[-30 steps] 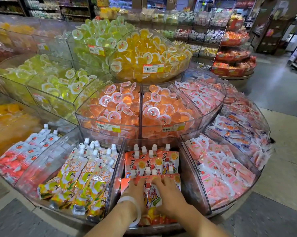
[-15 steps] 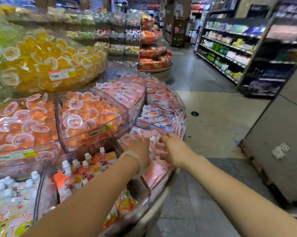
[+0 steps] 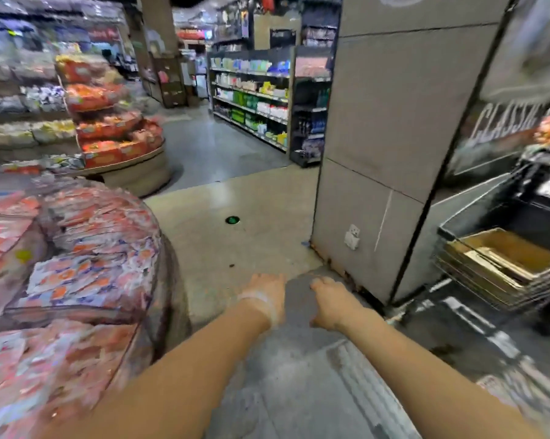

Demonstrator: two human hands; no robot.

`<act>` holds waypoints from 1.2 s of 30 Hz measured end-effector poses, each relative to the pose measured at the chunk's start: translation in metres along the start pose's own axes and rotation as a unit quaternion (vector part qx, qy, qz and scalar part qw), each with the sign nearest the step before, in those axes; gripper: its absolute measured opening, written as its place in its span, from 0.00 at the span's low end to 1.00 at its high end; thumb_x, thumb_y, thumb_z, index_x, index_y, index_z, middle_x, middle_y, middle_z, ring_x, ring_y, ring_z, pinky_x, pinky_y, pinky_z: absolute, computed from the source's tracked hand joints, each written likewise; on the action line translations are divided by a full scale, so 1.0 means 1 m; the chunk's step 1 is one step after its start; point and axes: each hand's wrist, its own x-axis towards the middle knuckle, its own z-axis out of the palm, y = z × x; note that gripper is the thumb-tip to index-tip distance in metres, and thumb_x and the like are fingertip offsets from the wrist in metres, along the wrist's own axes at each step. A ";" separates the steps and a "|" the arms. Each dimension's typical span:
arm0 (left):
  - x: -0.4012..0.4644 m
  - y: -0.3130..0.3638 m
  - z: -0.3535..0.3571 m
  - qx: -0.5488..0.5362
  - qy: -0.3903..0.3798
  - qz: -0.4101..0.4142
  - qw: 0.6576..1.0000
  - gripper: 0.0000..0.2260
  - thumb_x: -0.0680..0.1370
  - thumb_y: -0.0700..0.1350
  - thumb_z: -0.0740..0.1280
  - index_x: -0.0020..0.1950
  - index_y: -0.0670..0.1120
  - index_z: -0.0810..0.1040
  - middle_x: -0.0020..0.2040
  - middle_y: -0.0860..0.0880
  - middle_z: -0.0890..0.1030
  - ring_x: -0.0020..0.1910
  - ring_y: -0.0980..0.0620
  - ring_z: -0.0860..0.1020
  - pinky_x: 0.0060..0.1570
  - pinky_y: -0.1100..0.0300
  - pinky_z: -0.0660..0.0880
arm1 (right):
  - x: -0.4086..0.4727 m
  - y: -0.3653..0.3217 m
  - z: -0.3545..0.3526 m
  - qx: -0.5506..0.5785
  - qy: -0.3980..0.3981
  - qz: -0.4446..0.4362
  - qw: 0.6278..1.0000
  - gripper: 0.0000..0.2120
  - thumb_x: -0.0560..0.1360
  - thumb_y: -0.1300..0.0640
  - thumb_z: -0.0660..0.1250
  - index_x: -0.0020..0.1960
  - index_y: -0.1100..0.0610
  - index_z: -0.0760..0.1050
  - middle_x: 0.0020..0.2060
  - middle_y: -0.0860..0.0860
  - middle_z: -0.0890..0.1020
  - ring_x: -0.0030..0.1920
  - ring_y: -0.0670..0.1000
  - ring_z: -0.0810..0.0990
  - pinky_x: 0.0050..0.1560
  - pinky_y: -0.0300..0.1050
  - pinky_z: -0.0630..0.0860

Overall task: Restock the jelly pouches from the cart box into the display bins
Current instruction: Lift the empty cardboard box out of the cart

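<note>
Cardboard box (image 3: 508, 258) now in view | left hand (image 3: 267, 293), right hand (image 3: 330, 304) off bins, empty, fingers loose

Open brown cart box (image 3: 505, 261), far right

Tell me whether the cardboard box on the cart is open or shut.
Open: the cardboard box in the cart shows its brown inside from above. Contents cannot be told.
</note>
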 end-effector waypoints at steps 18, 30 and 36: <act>0.270 0.301 0.001 0.089 -0.068 0.253 0.961 0.24 0.73 0.42 0.69 0.66 0.44 0.64 0.66 0.43 0.65 0.67 0.41 0.64 0.62 0.49 0.68 | 0.046 0.344 -0.054 0.097 0.015 0.335 0.937 0.30 0.70 0.52 0.71 0.67 0.57 0.63 0.63 0.57 0.68 0.63 0.59 0.69 0.60 0.53 0.74; 0.438 0.486 -0.030 0.139 -0.092 0.382 0.909 0.28 0.72 0.43 0.70 0.69 0.46 0.63 0.68 0.43 0.64 0.68 0.41 0.64 0.63 0.47 0.70 | 0.111 0.523 -0.103 0.138 0.025 0.464 0.875 0.28 0.74 0.53 0.68 0.70 0.57 0.61 0.65 0.58 0.67 0.64 0.60 0.69 0.60 0.52 0.73; 0.508 0.592 -0.022 0.147 -0.082 0.412 0.895 0.28 0.72 0.43 0.71 0.69 0.45 0.63 0.67 0.43 0.65 0.66 0.40 0.65 0.63 0.46 0.70 | 0.140 0.649 -0.117 0.138 0.041 0.490 0.859 0.27 0.72 0.53 0.70 0.66 0.58 0.64 0.62 0.58 0.70 0.61 0.60 0.71 0.60 0.54 0.74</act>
